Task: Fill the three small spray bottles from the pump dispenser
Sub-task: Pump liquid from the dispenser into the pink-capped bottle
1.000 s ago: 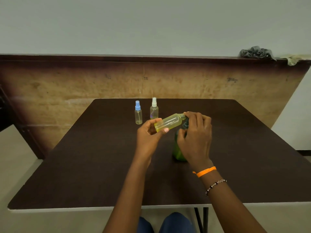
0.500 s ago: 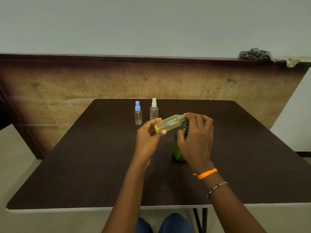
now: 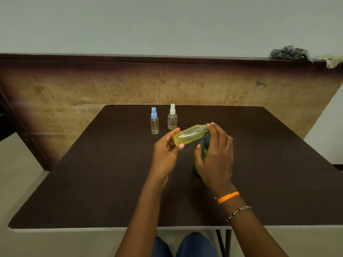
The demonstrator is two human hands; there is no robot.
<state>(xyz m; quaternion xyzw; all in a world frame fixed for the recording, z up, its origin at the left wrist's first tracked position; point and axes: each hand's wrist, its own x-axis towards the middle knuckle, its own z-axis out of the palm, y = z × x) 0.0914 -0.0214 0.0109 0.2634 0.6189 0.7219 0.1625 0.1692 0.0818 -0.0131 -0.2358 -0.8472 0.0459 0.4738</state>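
A small yellow-tinted spray bottle (image 3: 189,135) lies tilted in the air, and my left hand (image 3: 165,156) pinches its base between thumb and fingers. Its bare threaded neck points right, toward the fingertips of my right hand (image 3: 217,156). That hand wraps the top of the green pump dispenser (image 3: 203,149), which stands on the table, and hides the pump head. Two more small bottles stand upright at the back: one with a blue cap (image 3: 154,123) and one with a white cap (image 3: 172,119).
The dark brown table (image 3: 92,182) stands against a wooden wall panel (image 3: 74,93). A crumpled grey cloth (image 3: 289,52) lies on the ledge at the upper right. My knees show below the table's front edge.
The yellow bottle's threaded neck now shows beside my right fingertips, which covered it before. Both hands stay in nearly the same place.
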